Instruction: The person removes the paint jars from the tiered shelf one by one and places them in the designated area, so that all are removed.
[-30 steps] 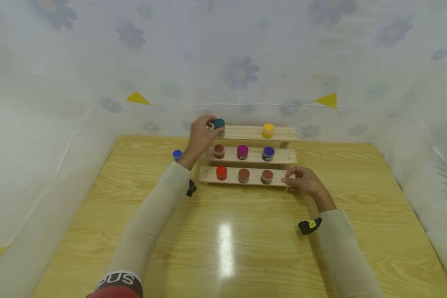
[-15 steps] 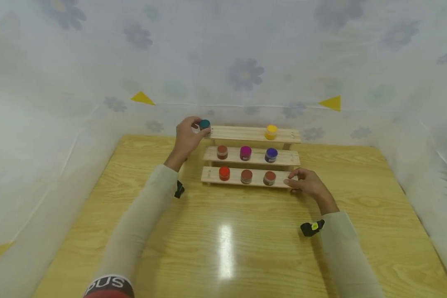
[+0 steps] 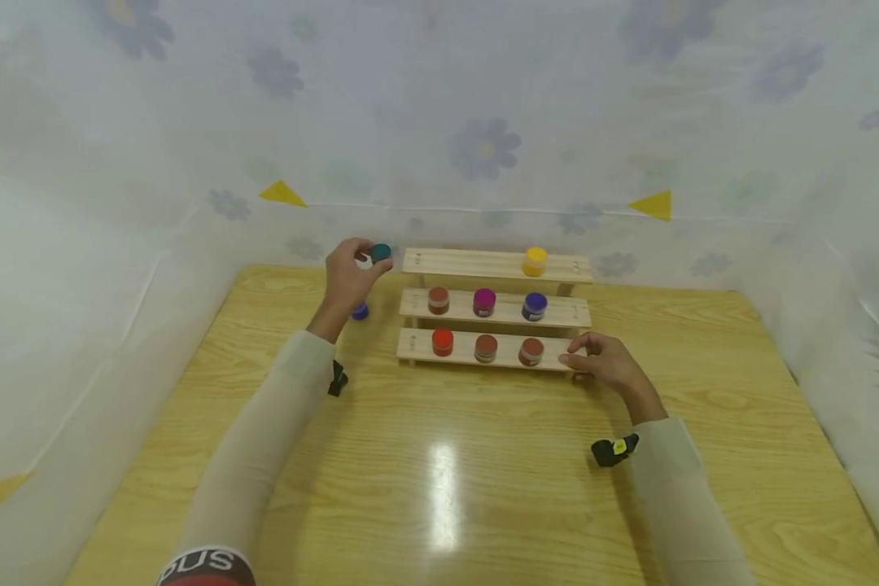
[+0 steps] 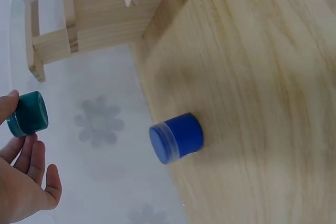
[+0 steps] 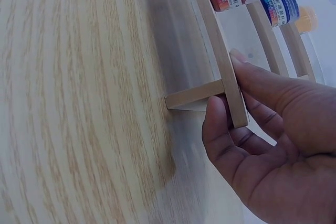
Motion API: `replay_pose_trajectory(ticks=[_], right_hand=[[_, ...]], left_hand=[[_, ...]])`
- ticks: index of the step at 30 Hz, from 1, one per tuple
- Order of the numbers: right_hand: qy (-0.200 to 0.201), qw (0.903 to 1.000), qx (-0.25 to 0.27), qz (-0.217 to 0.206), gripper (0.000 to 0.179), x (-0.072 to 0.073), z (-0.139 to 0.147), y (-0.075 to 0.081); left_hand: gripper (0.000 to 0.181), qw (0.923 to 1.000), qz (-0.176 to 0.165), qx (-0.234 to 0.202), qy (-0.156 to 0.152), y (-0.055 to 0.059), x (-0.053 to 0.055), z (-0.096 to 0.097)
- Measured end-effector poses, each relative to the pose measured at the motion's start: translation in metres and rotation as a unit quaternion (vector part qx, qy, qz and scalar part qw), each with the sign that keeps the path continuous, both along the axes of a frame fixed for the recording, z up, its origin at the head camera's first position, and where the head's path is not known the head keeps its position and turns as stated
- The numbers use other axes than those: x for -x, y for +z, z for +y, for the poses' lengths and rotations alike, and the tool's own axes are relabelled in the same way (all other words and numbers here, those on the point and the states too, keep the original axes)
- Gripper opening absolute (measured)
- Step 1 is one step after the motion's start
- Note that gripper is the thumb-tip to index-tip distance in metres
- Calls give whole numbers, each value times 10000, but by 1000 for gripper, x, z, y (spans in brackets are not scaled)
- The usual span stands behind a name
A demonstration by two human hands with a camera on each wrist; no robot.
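The left hand [image 3: 347, 278] had the green jar [image 3: 381, 252] pinched between thumb and fingers, in the air just left of the wooden rack [image 3: 508, 308] and apart from it. The right hand [image 3: 604, 360] gripped the rack's right front end, thumb above, fingers below. To my eye the jar would handle light, stiff and rather slippery, best taken round its sides. Its lid-to-base axis stood near upright, lid seemingly up, though fingers partly hid it.

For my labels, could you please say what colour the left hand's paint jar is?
The paint jar is teal green, clearest in the left wrist view.
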State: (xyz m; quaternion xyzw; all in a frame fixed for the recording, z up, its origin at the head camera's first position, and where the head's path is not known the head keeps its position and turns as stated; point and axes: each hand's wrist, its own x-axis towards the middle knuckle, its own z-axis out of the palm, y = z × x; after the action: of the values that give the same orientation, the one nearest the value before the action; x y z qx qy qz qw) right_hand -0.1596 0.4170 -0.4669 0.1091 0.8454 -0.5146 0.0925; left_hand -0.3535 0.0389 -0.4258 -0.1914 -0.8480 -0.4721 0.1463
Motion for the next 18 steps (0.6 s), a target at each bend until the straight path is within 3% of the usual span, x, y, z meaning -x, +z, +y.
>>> replay_pose_trajectory(ticks=[6, 18], right_hand=[[-13, 10000, 11, 20, 34, 0, 0, -2], [9, 10000, -32, 43, 35, 0, 0, -1]], left_hand=[[37, 9989, -366, -15, 279, -10, 3, -10], [36, 9953, -756, 145, 580, -30, 9, -35]])
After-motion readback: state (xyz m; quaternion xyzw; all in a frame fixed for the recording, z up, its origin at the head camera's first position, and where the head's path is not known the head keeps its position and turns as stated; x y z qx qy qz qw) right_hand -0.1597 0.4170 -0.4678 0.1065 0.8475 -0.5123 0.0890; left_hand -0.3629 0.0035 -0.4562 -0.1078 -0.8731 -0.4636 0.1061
